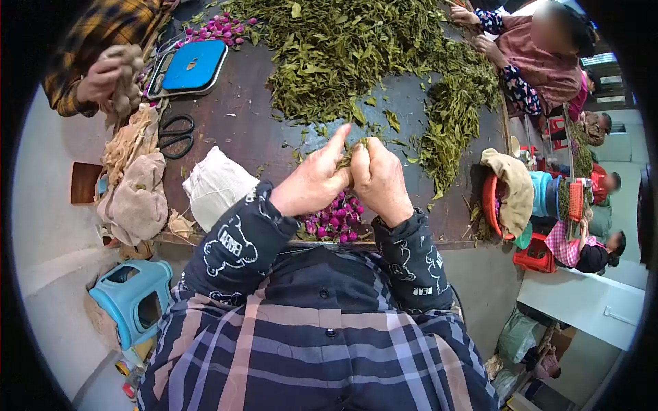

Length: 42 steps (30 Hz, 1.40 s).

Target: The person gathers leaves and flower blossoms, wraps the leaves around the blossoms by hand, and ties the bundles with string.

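Close together over the table's near part, my two hands meet around a small bunch of green leaves (pixel 347 159). My left hand (pixel 314 179) is closed round its lower side, with one finger stretched up and away. The curled fingers and thumb of my right hand (pixel 379 179) pinch the bunch from the other side. Much of the bunch is hidden inside the hands. Just below them lies a pile of purple-pink flower buds (pixel 337 218), partly covered by my left hand and wrist. Beyond my fingertips spreads a large heap of dried green leaves (pixel 329 61).
A white cloth bag (pixel 219 183), black scissors (pixel 177 135) and a blue-topped scale (pixel 195 66) are on the left. Co-workers sit at far left (pixel 103 75) and far right (pixel 541 61). A red basin (pixel 491 205) stands beyond the right edge, a blue stool (pixel 130 291) lower left.
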### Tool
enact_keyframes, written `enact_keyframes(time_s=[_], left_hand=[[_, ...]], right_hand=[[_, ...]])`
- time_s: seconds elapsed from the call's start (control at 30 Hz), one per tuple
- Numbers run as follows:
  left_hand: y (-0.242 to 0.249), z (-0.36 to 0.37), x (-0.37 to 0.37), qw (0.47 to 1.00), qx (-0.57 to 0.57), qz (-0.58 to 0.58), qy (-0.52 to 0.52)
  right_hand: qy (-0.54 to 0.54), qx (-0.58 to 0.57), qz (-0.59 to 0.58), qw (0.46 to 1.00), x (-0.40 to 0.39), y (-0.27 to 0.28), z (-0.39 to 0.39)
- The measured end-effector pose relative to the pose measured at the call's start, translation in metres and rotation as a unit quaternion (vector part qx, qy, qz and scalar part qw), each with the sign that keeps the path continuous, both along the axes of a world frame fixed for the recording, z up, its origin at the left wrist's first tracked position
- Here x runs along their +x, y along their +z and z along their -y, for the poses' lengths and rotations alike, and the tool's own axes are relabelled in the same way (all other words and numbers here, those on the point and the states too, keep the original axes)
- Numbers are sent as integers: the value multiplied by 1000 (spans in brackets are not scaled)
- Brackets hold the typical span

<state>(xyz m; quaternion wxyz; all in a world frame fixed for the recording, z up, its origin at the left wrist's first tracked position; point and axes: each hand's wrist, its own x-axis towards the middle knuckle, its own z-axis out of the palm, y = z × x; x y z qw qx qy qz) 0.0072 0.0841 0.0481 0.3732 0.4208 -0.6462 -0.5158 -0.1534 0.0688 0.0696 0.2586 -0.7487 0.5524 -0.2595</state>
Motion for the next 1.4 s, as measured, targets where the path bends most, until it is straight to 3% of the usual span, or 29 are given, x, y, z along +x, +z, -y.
enact_keyframes(time_s=[0.17, 0.3, 0.5, 0.6, 0.67, 0.73, 0.8, 1.0, 1.13, 1.2, 1.33, 1.4], left_hand=[[3, -10, -15, 985, -46, 121, 115], [-16, -11, -22, 924, -251, 199, 210], [-6, -12, -20, 892, -295, 269, 212], [-7, -10, -12, 967, -146, 115, 175], [-6, -8, -7, 981, -96, 62, 159], [-5, -8, 1, 992, 32, -65, 99], [-2, -8, 3, 968, 162, -189, 33], [12, -16, -1, 942, 243, -224, -62], [7, -16, -2, 851, 356, -366, -122], [5, -19, -5, 836, 339, -407, -142], [-4, -11, -6, 876, 263, -359, -187], [1, -13, -12, 983, 14, -161, -81]], right_hand=[[-68, -25, -21, 997, 4, 0, -2], [-86, -9, 44, 995, 7, 3, -5], [-45, -21, 131, 990, -4, -7, 0], [2, 88, 220, 971, -25, -1, 1], [17, 122, 249, 961, -37, 4, 3], [62, 142, 252, 955, -48, 10, 4], [105, 163, 254, 948, -55, 13, 3], [178, 135, 311, 924, -34, 14, 4], [145, 113, 251, 950, -33, 20, -2], [132, 109, 260, 950, -32, 21, -3], [135, 130, 255, 949, -37, 27, -2], [108, 164, 281, 940, -40, 27, -3]])
